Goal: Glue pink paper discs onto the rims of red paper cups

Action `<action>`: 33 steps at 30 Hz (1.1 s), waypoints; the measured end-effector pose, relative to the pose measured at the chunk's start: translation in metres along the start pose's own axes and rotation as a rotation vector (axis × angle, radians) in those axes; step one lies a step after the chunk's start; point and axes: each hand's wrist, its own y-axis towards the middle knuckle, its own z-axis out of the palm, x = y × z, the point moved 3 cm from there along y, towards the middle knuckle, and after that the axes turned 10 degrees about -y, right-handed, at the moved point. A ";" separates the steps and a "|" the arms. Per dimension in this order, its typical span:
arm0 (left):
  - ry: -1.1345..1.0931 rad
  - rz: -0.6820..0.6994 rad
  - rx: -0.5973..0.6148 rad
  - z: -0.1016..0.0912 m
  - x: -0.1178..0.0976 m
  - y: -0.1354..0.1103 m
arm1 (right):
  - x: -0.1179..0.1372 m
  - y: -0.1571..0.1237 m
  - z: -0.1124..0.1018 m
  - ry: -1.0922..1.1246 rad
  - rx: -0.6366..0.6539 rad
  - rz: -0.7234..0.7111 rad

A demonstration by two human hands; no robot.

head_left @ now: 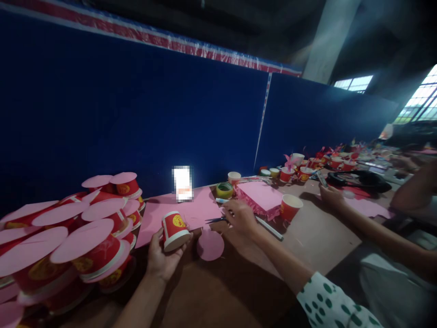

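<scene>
My left hand (166,255) is wrapped round a red paper cup (173,233) with a yellow emblem, tilted with its white rim towards me. My right hand (241,222) has its fingers closed at the handles of dark scissors (215,220), whose blades point left, low over the table. Part of the handles is hidden by the fingers. Just below the blades, a pink paper disc (210,245) lies on the brown table. Pink paper sheets (200,212) are spread behind both hands.
Red cups topped with pink discs (83,246) are stacked at the left. A tape roll (224,189), a pink paper stack (261,197), a white marker (269,228) and another cup (291,207) lie behind and right. A co-worker's hand (331,196) holds a phone-like object at right.
</scene>
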 end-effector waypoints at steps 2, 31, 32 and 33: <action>0.001 -0.005 -0.002 -0.001 0.001 0.000 | -0.031 0.009 -0.002 -0.077 0.024 0.117; 0.170 -0.039 0.051 0.009 0.006 -0.005 | -0.065 0.017 -0.054 -0.412 0.397 0.279; 0.175 -0.045 0.047 0.009 0.006 -0.005 | -0.067 0.007 -0.055 -0.426 0.433 0.293; 0.183 -0.051 0.044 0.009 0.006 -0.005 | -0.068 -0.005 -0.055 -0.438 0.464 0.306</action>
